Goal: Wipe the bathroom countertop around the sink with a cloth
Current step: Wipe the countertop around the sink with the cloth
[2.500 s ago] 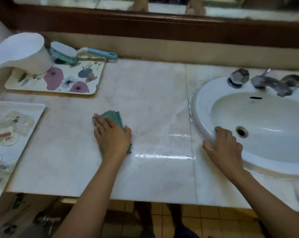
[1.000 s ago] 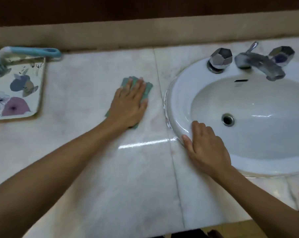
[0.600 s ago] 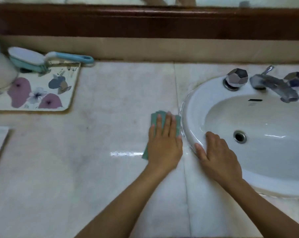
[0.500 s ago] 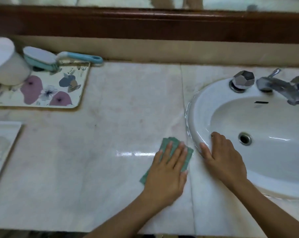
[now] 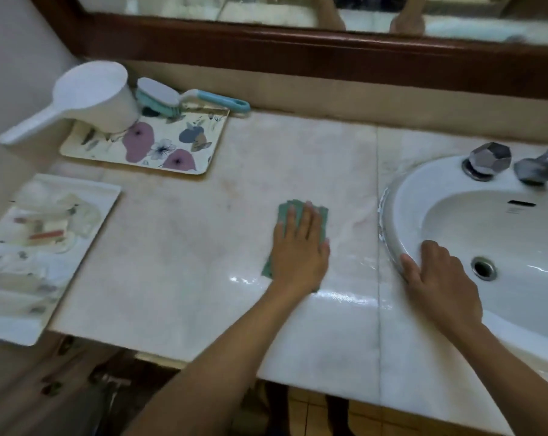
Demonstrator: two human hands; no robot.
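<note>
Left of the sink (image 5: 392, 209), the left hand (image 5: 299, 256) presses flat on the green cloth (image 5: 322, 215), mid-wipe on the countertop (image 5: 203, 247). The right hand (image 5: 442, 278) rests open on the sink's rim. Next, probably sweep farther left. There a white tray (image 5: 104, 196) holds blurred toiletries; beyond, a flowered tray (image 5: 159, 149) carries a scoop (image 5: 99, 96) and brush (image 5: 162, 96).
</note>
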